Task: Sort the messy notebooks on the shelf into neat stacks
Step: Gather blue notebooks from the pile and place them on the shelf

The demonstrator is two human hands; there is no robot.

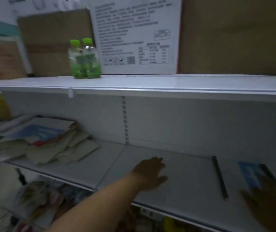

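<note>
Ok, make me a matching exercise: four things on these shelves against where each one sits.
Things: 1 bottles; 2 notebook pile; 3 blue notebook; 4 left hand.
Places: A right of the black divider; B on the top shelf; C over the middle of the lower shelf; D left end of the lower shelf.
Pairs: 1-B; 2-D; 3-A; 4-C.

Right hand blurred, cut by the lower edge, notebook pile cut off at left, box print unreadable
</note>
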